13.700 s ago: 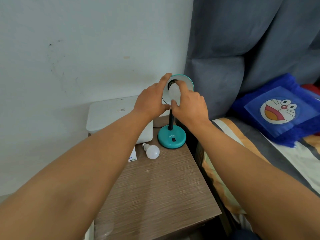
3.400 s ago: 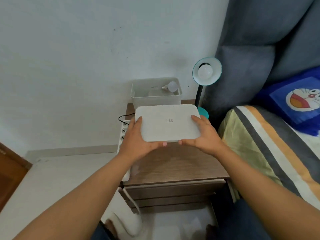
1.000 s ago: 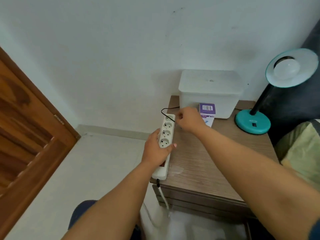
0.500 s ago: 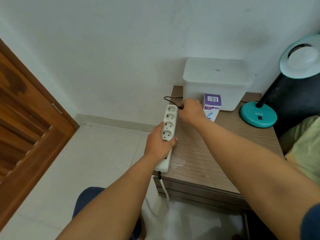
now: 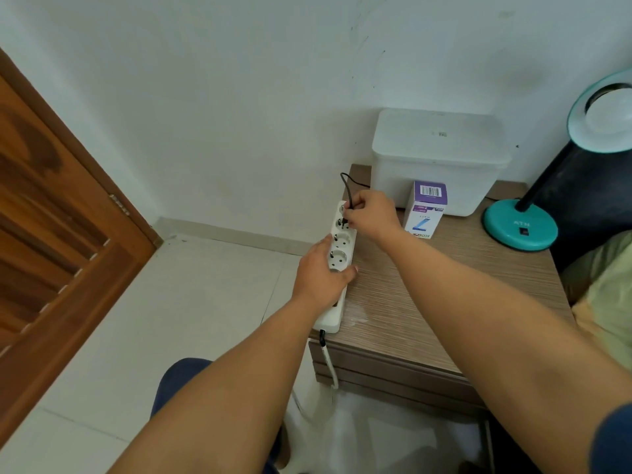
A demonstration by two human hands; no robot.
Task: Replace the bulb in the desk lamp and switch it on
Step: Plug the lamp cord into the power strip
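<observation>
A: Where are the hands?

B: The left hand [image 5: 321,273] is clamped on the strip [image 5: 337,268], which lies along the left edge of the bench [image 5: 427,302]. The right hand [image 5: 371,217] pinches the black plug [image 5: 344,221] at the 2nd socket from the far end.

A: Is the plug seated?

B: I cannot tell; the fingers hide part of it. Its cord [image 5: 349,186] loops up and runs behind the bin [image 5: 437,162].

A: And the lamp?

B: The lamp [image 5: 523,227] stands at the right rear of the bench, teal base down, shade tilted toward the camera, with a white bulb [image 5: 612,116] in it, unlit. A purple and white box [image 5: 425,210] stands just in front of the lidded bin.
</observation>
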